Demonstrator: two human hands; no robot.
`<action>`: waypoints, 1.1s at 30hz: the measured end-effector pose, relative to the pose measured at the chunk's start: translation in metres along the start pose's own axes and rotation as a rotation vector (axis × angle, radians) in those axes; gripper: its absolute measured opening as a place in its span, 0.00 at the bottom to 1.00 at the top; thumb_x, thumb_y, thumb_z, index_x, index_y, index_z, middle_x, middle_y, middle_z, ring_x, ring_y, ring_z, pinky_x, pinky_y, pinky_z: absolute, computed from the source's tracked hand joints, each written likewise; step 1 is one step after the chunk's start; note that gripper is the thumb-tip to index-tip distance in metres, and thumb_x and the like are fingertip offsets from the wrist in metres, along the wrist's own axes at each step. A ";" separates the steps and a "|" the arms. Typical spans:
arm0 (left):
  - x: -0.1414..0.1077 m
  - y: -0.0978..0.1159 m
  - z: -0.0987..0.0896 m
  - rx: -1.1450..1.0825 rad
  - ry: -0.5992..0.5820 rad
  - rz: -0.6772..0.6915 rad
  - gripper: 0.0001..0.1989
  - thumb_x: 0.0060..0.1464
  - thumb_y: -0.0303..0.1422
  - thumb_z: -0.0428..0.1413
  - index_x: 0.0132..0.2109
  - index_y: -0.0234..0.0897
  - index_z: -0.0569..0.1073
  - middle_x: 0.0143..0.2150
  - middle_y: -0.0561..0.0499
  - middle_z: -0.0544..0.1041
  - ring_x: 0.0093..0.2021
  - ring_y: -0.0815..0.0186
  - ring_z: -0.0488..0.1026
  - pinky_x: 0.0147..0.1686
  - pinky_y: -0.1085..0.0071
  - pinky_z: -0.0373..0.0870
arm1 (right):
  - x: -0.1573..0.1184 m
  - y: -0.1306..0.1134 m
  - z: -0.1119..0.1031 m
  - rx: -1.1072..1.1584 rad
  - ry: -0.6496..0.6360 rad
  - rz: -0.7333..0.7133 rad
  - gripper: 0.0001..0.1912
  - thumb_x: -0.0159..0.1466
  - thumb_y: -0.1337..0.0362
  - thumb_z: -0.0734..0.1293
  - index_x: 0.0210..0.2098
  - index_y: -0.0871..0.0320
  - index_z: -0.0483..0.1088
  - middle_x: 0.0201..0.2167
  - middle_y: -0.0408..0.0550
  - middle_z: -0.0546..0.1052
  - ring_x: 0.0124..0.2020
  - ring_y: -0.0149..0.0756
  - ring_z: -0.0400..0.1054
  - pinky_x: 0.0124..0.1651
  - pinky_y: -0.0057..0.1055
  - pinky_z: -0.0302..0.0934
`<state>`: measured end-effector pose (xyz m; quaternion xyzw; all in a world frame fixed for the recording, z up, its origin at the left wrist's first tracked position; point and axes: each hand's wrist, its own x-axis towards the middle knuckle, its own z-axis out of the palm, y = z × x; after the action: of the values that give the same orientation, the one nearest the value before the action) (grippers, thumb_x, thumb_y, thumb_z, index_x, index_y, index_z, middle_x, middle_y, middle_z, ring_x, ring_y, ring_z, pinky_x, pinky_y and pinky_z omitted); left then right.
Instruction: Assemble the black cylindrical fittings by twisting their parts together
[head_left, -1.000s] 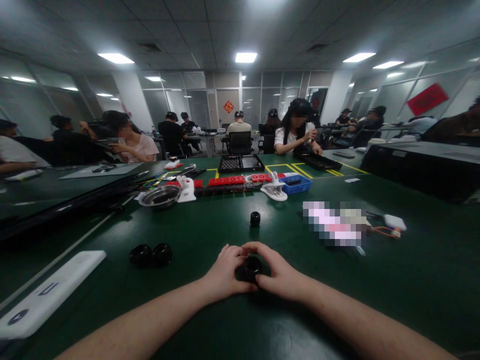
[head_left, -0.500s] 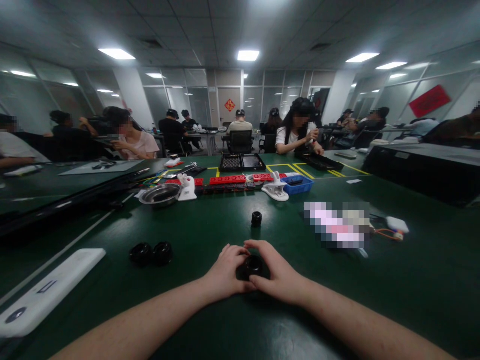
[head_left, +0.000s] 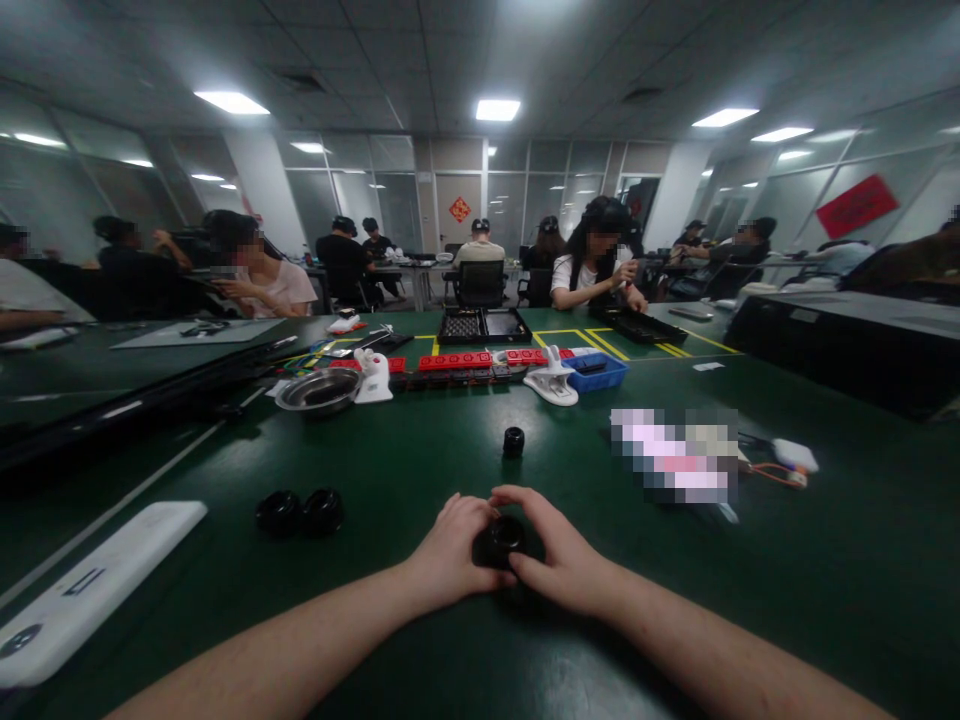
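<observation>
A glossy black ring-shaped part [head_left: 505, 537] with a round opening on top stands on the green table in front of me. My left hand [head_left: 450, 548] curves around its left side, thumb along the near edge. From the other side my right hand [head_left: 559, 550] closes around it, so both hands encircle the part. Fingertips of the two hands meet or nearly meet behind it. Straight ahead stands a smaller-looking black part [head_left: 513, 443]. To the left, two more black ring-shaped parts [head_left: 301, 512] sit side by side, touching or nearly so.
Farther back are a metal bowl [head_left: 319, 390], white clamps [head_left: 553, 380], a red strip [head_left: 454, 361], a blue tray [head_left: 598, 371] and a black case [head_left: 484, 325]. A long white device [head_left: 97, 590] lies at left. Co-workers sit beyond, one person [head_left: 592, 260] across the table.
Both hands stay around the black part with only slight finger shifts; the right thumb has moved a little. The view has shifted slightly.
</observation>
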<state>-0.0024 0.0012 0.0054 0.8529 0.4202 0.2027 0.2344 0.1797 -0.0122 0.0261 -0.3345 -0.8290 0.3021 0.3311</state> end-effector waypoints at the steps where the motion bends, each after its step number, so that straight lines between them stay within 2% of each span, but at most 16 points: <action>1: 0.000 0.001 -0.001 0.002 -0.005 -0.003 0.25 0.37 0.45 0.60 0.42 0.39 0.67 0.45 0.47 0.69 0.48 0.55 0.64 0.54 0.53 0.46 | 0.000 0.000 0.000 -0.022 0.013 0.021 0.31 0.50 0.71 0.65 0.52 0.57 0.53 0.49 0.53 0.63 0.50 0.43 0.58 0.52 0.43 0.53; 5: 0.000 0.001 -0.001 0.004 -0.009 0.011 0.22 0.39 0.43 0.59 0.41 0.38 0.68 0.44 0.48 0.69 0.46 0.57 0.64 0.54 0.54 0.47 | 0.003 0.001 0.004 -0.135 0.061 0.126 0.29 0.45 0.62 0.71 0.45 0.58 0.59 0.40 0.50 0.66 0.41 0.42 0.62 0.44 0.40 0.59; 7: 0.000 0.000 0.001 0.007 -0.008 0.013 0.22 0.38 0.41 0.60 0.42 0.39 0.68 0.44 0.48 0.69 0.46 0.57 0.64 0.55 0.54 0.47 | 0.003 0.001 0.004 -0.148 0.063 0.140 0.25 0.45 0.64 0.71 0.41 0.58 0.60 0.37 0.48 0.67 0.39 0.40 0.62 0.42 0.38 0.59; 9: 0.001 -0.001 0.002 0.011 -0.003 0.009 0.24 0.38 0.40 0.60 0.44 0.39 0.67 0.44 0.48 0.69 0.46 0.57 0.64 0.55 0.54 0.47 | 0.002 0.000 0.003 -0.105 0.028 0.099 0.23 0.48 0.69 0.68 0.42 0.58 0.60 0.39 0.48 0.67 0.40 0.39 0.62 0.44 0.37 0.59; 11: 0.001 -0.002 0.003 0.010 0.002 0.003 0.26 0.38 0.40 0.60 0.46 0.39 0.66 0.44 0.47 0.69 0.47 0.56 0.64 0.55 0.54 0.47 | 0.002 -0.001 0.001 -0.048 -0.027 0.027 0.26 0.48 0.75 0.64 0.46 0.58 0.57 0.42 0.50 0.66 0.44 0.38 0.61 0.48 0.36 0.57; 13: 0.001 -0.002 0.003 0.005 -0.001 0.000 0.26 0.38 0.41 0.60 0.46 0.38 0.66 0.45 0.47 0.69 0.47 0.56 0.63 0.55 0.54 0.47 | 0.001 -0.002 0.000 -0.031 -0.057 -0.019 0.29 0.48 0.75 0.64 0.49 0.58 0.55 0.45 0.51 0.64 0.47 0.38 0.60 0.50 0.36 0.55; 17: 0.001 -0.001 0.000 0.009 -0.006 0.005 0.23 0.38 0.41 0.60 0.43 0.38 0.67 0.45 0.48 0.68 0.47 0.57 0.63 0.55 0.54 0.46 | 0.003 -0.003 0.001 -0.117 0.023 0.044 0.28 0.48 0.63 0.70 0.46 0.59 0.58 0.43 0.52 0.65 0.43 0.42 0.61 0.46 0.39 0.57; 19: 0.001 0.000 -0.001 0.008 -0.013 0.004 0.23 0.38 0.41 0.60 0.43 0.39 0.68 0.44 0.49 0.69 0.46 0.57 0.64 0.55 0.54 0.46 | 0.003 -0.002 0.001 -0.155 0.051 0.094 0.26 0.46 0.61 0.71 0.42 0.59 0.60 0.39 0.51 0.67 0.40 0.42 0.62 0.42 0.39 0.59; 21: 0.002 0.002 -0.001 0.004 -0.021 0.005 0.23 0.39 0.40 0.60 0.44 0.40 0.67 0.43 0.49 0.69 0.45 0.57 0.64 0.55 0.53 0.47 | 0.003 -0.001 0.001 -0.140 0.048 0.090 0.22 0.48 0.65 0.69 0.40 0.58 0.61 0.37 0.49 0.67 0.39 0.40 0.62 0.42 0.38 0.59; 23: 0.002 0.003 -0.001 0.006 -0.020 0.004 0.23 0.39 0.39 0.59 0.45 0.40 0.67 0.44 0.49 0.68 0.45 0.57 0.64 0.54 0.53 0.48 | 0.002 0.001 0.000 -0.075 0.010 0.023 0.20 0.50 0.70 0.66 0.42 0.58 0.61 0.39 0.49 0.68 0.41 0.39 0.63 0.44 0.37 0.58; 27: 0.002 0.002 0.000 0.017 -0.023 -0.001 0.25 0.40 0.40 0.59 0.47 0.39 0.65 0.45 0.48 0.68 0.47 0.57 0.63 0.54 0.52 0.47 | 0.001 -0.001 -0.004 0.019 -0.073 -0.087 0.28 0.49 0.76 0.62 0.50 0.58 0.56 0.46 0.51 0.65 0.47 0.39 0.60 0.50 0.38 0.55; 30: 0.001 -0.001 0.000 0.034 -0.035 0.007 0.24 0.40 0.42 0.58 0.45 0.39 0.67 0.46 0.47 0.67 0.48 0.56 0.62 0.55 0.52 0.46 | 0.002 -0.003 -0.002 -0.049 -0.044 -0.048 0.29 0.50 0.69 0.66 0.50 0.58 0.55 0.46 0.53 0.64 0.47 0.42 0.59 0.50 0.40 0.55; 33: 0.001 -0.001 0.000 0.050 -0.034 0.012 0.21 0.40 0.41 0.59 0.43 0.39 0.67 0.45 0.48 0.67 0.47 0.57 0.62 0.54 0.54 0.48 | 0.005 -0.002 0.001 -0.156 -0.003 0.048 0.26 0.48 0.61 0.70 0.45 0.59 0.60 0.41 0.52 0.66 0.42 0.43 0.60 0.45 0.40 0.57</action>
<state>-0.0021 0.0029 0.0047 0.8644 0.4158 0.1790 0.2187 0.1749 -0.0097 0.0284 -0.3787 -0.8422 0.2447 0.2956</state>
